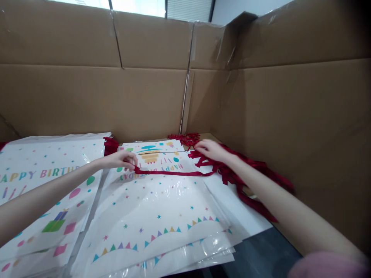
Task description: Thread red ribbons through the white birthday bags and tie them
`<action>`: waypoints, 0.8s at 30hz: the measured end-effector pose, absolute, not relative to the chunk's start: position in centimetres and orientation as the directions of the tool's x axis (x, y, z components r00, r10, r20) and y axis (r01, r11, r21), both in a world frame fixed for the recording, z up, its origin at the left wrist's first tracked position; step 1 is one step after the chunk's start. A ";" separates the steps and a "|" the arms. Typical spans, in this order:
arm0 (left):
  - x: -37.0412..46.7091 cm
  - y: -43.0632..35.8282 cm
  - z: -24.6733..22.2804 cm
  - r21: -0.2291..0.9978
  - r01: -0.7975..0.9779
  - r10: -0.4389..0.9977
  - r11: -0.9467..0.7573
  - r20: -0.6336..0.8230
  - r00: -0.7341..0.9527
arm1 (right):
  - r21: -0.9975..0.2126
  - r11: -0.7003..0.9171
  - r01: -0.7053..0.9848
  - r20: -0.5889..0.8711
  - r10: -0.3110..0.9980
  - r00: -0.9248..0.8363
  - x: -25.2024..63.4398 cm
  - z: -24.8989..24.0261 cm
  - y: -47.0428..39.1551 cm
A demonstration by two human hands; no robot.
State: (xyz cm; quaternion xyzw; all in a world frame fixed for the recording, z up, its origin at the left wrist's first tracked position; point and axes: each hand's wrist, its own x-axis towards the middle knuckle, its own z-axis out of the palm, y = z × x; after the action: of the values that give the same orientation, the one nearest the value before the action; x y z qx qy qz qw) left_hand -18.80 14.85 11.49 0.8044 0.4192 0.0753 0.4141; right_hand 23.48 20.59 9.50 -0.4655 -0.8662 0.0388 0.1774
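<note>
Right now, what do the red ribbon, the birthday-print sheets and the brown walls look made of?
Red ribbon: probably fabric, mostly matte; a thin, limp strip.
Birthday-print sheets: likely plastic film or plastic-wrapped paper, glossy; bright glare and clear edges.
Brown walls: apparently cardboard, matte; straight fold creases and shiny tape near the corner.

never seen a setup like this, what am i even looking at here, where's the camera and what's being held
There's no machine here: you see a person's bare left hand and right hand. The single picture comes from a camera worn on their head, looking forward and down.

In front lie two stacks of glossy white sheets, a left stack and a middle stack, both printed with birthday designs. Cardboard walls stand behind and to the right.

The left hand pinches a dark red ribbon, which runs toward a red heap. The right hand is over the heap's edge; whether it grasps anything is unclear.
</note>
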 end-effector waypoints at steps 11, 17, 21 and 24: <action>-13.9 19.8 8.3 0.631 0.610 0.756 -0.479 -0.057 0.652 | -0.917 0.394 0.065 0.278 0.746 -0.604 7.0 4.1 14.2; -16.8 24.3 3.9 0.328 0.869 0.928 -0.370 0.094 0.360 | -0.934 0.358 0.010 0.310 0.821 -0.480 11.6 4.4 10.6; -16.5 24.8 2.1 0.241 0.912 0.943 -0.332 0.081 0.322 | -0.936 0.350 0.029 0.306 0.852 -0.425 14.0 4.7 8.4; -15.8 23.8 2.8 0.207 0.921 0.944 -0.329 0.096 0.315 | -0.941 0.339 0.022 0.306 0.874 -0.377 15.1 4.1 8.1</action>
State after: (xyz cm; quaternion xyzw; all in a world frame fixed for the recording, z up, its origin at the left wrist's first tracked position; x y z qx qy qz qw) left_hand -15.85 23.81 2.82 0.8089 0.5766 0.1001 0.0569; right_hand 15.09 8.11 4.14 -0.3282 -0.6826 0.4720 0.4512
